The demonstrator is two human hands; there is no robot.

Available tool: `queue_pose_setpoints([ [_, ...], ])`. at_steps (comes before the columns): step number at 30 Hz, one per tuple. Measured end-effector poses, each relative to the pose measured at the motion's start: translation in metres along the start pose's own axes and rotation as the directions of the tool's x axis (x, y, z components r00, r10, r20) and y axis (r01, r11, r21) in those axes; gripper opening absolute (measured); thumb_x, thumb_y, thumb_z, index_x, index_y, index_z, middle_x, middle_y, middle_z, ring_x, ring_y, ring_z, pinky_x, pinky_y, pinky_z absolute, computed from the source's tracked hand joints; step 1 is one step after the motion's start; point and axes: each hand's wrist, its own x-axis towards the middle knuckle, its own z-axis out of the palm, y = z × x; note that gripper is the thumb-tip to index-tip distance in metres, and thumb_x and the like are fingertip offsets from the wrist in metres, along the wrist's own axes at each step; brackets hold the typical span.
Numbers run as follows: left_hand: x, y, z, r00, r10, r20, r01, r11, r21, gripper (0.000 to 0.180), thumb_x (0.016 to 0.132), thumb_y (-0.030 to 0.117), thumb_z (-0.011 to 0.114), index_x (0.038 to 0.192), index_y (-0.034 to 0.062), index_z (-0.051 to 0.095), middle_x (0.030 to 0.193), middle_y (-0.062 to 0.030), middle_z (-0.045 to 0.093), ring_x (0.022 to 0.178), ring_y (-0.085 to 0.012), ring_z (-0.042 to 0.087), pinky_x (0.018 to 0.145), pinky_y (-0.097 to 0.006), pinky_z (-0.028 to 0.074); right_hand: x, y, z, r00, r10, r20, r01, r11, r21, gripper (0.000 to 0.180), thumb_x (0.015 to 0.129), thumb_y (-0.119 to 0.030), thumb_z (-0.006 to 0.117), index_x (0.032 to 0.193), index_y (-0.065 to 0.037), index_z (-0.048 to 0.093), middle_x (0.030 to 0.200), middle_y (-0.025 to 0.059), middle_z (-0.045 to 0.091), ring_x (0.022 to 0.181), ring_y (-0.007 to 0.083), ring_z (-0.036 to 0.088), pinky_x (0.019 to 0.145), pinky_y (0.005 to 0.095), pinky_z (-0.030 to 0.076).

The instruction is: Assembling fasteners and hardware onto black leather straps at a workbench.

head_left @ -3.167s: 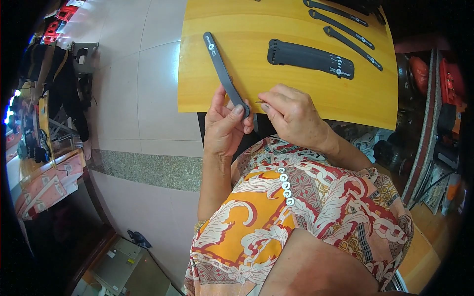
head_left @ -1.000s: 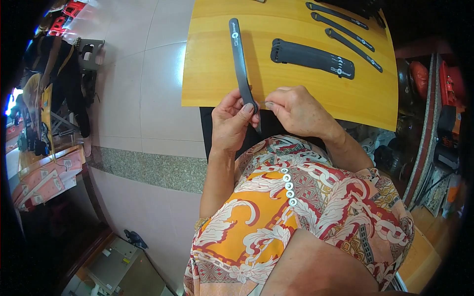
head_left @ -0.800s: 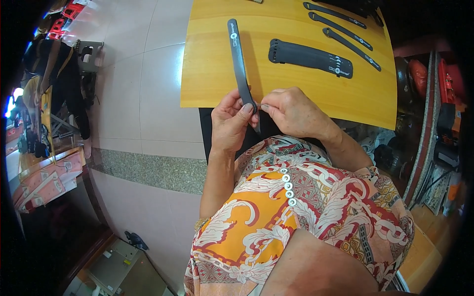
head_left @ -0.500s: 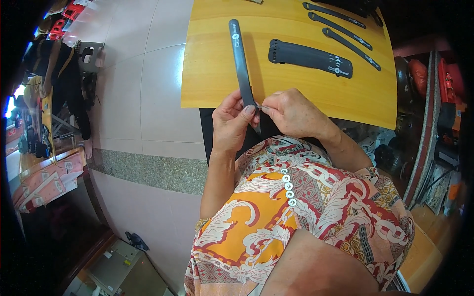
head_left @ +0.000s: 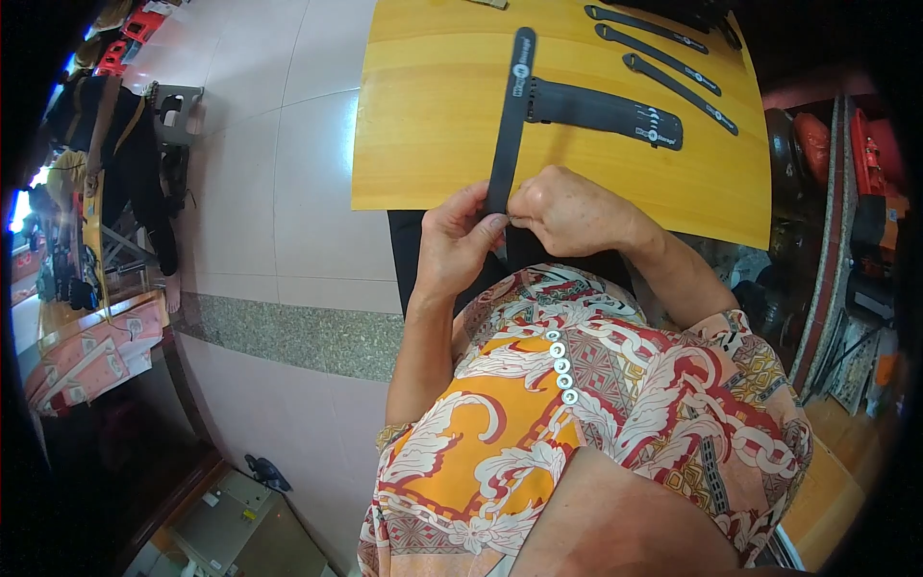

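Between thumb and fingers, my left hand (head_left: 452, 242) grips the lower end of a long dark grey strap (head_left: 509, 130) with white print, which stands up above the hand. My right hand (head_left: 577, 213) is closed in a pinch right beside that lower end; what its fingertips hold is hidden. Behind the held strap, a flat bundle of similar dark straps (head_left: 596, 108) lies on the yellow table (head_left: 423, 125). Three single straps with slotted ends lie slanting at the table's far right, among them the nearest one (head_left: 681, 93).
A dark heap (head_left: 687, 12) sits at the table's far right corner. Crowded shelves (head_left: 860, 250) stand to the right. On the left, beyond the tiled floor (head_left: 231, 173), another person (head_left: 125, 154) is beside a grey stool (head_left: 178, 111). A metal box (head_left: 250, 529) stands at the lower left.
The strap's upper end has swung to the right, from leaning left to leaning right, and now overlaps the bundle's left end. Both hands stay close together at its lower end.
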Motion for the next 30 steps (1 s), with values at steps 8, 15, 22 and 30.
queue_pose_setpoints([
  [8,0.001,0.002,0.002,0.999,0.024,-0.045,-0.025,0.999,-0.027,0.032,0.08,-0.007,0.058,0.112,-0.0035,0.056,0.075,-0.0028,0.059,0.06,-0.0075,0.053,0.054,-0.02,0.045,-0.002,0.002,0.003,0.976,0.218,-0.01,-0.193,0.882,0.43,0.01,0.076,-0.006,0.057,0.078,0.003,0.062,0.067,0.0222,0.057,0.063,0.0352,0.059,0.059,0.0381,0.046],
  [15,0.002,0.008,-0.002,0.999,-0.049,-0.011,0.05,0.995,0.084,0.031,0.08,-0.007,0.057,0.111,-0.0038,0.056,0.074,-0.0027,0.059,0.06,-0.0078,0.053,0.053,-0.02,0.045,-0.005,-0.009,0.012,0.969,-0.035,-0.245,0.034,0.999,-0.006,0.011,0.072,-0.007,0.055,0.065,0.002,0.06,0.065,0.0212,0.059,0.064,0.0367,0.059,0.061,0.0418,0.048],
  [22,0.002,0.003,-0.001,0.998,0.039,-0.051,-0.04,0.999,-0.023,0.03,0.082,-0.006,0.055,0.112,-0.0018,0.055,0.078,-0.0028,0.058,0.061,-0.0065,0.052,0.054,-0.019,0.044,0.004,-0.01,0.011,0.969,0.086,-0.23,-0.056,0.989,0.135,0.014,0.074,-0.01,0.055,0.073,0.002,0.06,0.072,0.0236,0.059,0.07,0.038,0.059,0.065,0.0425,0.048],
  [30,0.0,0.006,-0.003,0.99,-0.086,-0.111,0.019,0.866,-0.499,0.012,0.085,0.004,0.054,0.096,-0.0002,0.057,0.075,-0.0058,0.059,0.057,-0.0133,0.053,0.05,-0.024,0.042,0.004,0.0,0.003,0.967,0.042,-0.25,0.008,0.98,0.198,0.018,0.076,-0.015,0.053,0.077,0.001,0.061,0.074,0.0232,0.059,0.073,0.0396,0.058,0.065,0.0453,0.045],
])
